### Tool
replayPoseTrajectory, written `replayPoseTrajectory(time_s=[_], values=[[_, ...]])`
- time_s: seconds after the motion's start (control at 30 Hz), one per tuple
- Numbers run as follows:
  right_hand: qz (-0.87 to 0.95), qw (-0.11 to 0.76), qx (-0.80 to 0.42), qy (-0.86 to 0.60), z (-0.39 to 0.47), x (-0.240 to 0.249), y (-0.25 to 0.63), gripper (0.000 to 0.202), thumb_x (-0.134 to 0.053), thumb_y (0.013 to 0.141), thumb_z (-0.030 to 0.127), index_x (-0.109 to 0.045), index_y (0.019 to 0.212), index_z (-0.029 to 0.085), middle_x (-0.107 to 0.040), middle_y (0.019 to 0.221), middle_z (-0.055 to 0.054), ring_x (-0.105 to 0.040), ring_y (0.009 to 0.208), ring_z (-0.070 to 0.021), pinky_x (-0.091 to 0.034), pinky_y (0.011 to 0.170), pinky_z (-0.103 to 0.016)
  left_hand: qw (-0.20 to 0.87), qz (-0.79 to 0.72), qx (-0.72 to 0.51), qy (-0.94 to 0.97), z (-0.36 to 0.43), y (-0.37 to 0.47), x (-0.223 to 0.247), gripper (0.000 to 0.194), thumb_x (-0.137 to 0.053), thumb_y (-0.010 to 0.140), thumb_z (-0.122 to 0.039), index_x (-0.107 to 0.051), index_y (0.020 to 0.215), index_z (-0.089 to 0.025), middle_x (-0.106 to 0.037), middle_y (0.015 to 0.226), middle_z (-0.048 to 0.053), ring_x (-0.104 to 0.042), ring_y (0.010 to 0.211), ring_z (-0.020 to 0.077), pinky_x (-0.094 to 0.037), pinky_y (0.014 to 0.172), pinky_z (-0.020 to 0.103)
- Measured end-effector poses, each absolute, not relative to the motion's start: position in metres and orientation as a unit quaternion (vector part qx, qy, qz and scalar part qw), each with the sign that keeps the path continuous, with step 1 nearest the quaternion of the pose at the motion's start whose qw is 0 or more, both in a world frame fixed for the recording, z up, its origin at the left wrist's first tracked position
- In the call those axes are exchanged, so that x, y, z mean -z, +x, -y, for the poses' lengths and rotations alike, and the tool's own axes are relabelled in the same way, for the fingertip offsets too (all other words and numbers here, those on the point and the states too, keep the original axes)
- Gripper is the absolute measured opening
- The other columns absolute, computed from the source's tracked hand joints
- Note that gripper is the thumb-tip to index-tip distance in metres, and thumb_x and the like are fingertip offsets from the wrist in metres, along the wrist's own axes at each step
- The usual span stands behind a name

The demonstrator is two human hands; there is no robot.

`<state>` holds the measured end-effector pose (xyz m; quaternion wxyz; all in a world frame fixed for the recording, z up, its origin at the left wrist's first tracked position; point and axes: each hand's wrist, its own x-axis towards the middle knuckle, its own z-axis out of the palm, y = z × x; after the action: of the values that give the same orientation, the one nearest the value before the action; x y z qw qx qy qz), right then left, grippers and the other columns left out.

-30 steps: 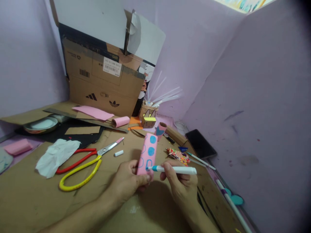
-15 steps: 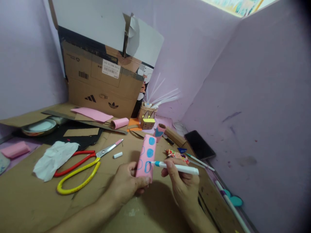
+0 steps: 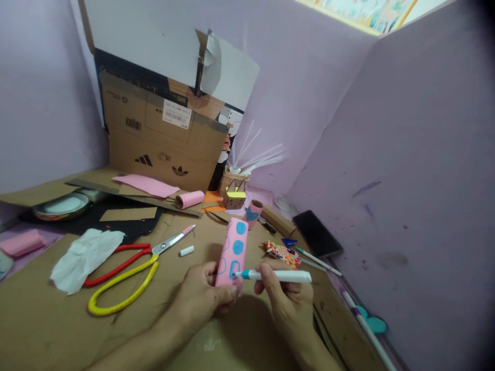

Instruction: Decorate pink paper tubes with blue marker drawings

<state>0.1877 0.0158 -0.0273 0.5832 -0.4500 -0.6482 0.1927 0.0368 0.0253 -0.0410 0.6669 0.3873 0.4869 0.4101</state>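
Observation:
Between the thumb and fingers of my left hand (image 3: 207,291) is a pink paper-covered tube (image 3: 223,252), held by its lower end and tilted up. Two filled blue dots, a blue outline partly coloured in and several unfilled outlines show on it. My right hand (image 3: 288,299) pinches a white marker (image 3: 284,276) with a blue collar, its tip touching inside the lowest outline. The white marker cap (image 3: 186,251) lies on the cardboard to the left. Farther left rest scissors (image 3: 154,252) with red and yellow handles.
A crumpled white tissue (image 3: 87,260) lies beside the scissors. At the back stand a large cardboard box (image 3: 162,149) and a cup of clear sticks (image 3: 234,178). Another pink tube (image 3: 253,214) with a blue heart stands behind the held one. On the right lies a dark phone (image 3: 319,234).
The marker tip has moved down and slightly left, from the outline's upper right edge to its inside. Some blue fill now shows there. My left hand keeps its hold.

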Motion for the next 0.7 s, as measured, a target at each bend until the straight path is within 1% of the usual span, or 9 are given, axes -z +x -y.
replayPoseTrajectory(time_s=[0.17,0.33,0.47,0.7], values=[[0.651,0.578,-0.188,-0.456,-0.0179,0.0267,0.1881,0.027,-0.054,0.085,0.027,-0.059,0.060,0.017,-0.057,0.049,0.002,-0.054,0.045,-0.0119,-0.043,0.046,-0.022,0.665,-0.487,-0.406,0.393,-0.0249,0.0365,0.0414,0.036,-0.074,0.050,-0.025,-0.063,0.081,-0.010,-0.066,0.062,0.004,-0.054,0.049,0.0108,-0.042,0.043,0.020],[0.643,0.581,-0.194,-0.459,-0.0189,0.0291,0.1894,0.022,-0.054,0.085,0.026,-0.060,0.066,0.018,-0.058,0.051,0.002,-0.054,0.047,-0.0125,-0.043,0.046,-0.022,0.660,-0.492,-0.406,0.397,-0.0253,0.0363,0.0422,0.036,-0.073,0.050,-0.025,-0.063,0.081,-0.010,-0.066,0.061,0.004,-0.054,0.049,0.0115,-0.043,0.044,0.021],[0.652,0.572,-0.199,-0.457,-0.0175,0.0301,0.1898,0.024,-0.054,0.085,0.026,-0.060,0.063,0.017,-0.058,0.051,0.002,-0.055,0.048,-0.0123,-0.044,0.049,-0.022,0.665,-0.488,-0.413,0.386,-0.0251,0.0368,0.0413,0.037,-0.075,0.047,-0.025,-0.064,0.079,-0.011,-0.065,0.060,0.003,-0.054,0.048,0.0115,-0.042,0.043,0.021],[0.657,0.573,-0.202,-0.446,-0.0135,0.0265,0.1880,0.020,-0.056,0.083,0.026,-0.062,0.066,0.016,-0.058,0.047,0.001,-0.056,0.042,-0.0124,-0.044,0.043,-0.021,0.665,-0.494,-0.407,0.385,-0.0242,0.0368,0.0383,0.039,-0.078,0.048,-0.029,-0.063,0.079,-0.010,-0.064,0.059,0.002,-0.054,0.049,0.0111,-0.043,0.045,0.021]])
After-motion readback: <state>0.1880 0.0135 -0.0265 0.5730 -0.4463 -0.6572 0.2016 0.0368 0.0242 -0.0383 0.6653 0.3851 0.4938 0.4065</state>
